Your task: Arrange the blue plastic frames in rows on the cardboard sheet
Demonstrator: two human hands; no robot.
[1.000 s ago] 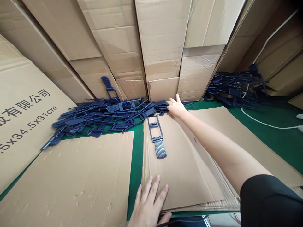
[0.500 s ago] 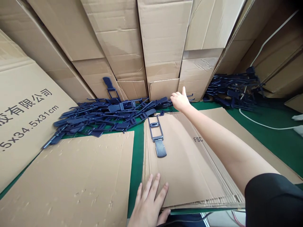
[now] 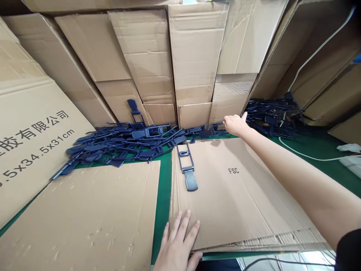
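The right hand (image 3: 234, 125) has travelled rightward along the far edge of the stacked cardboard sheets (image 3: 239, 195), fingers curled over dark blue plastic handles (image 3: 210, 131) there; actual grasp cannot be confirmed. The left hand (image 3: 177, 244) stays flat, open, pressing the stack's near corner. One handle (image 3: 188, 167) lies loose on top.

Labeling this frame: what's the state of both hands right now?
Left hand: open, flat on the cardboard stack, holding nothing.
Right hand: curled at the blue plastic handles; grip cannot be told.
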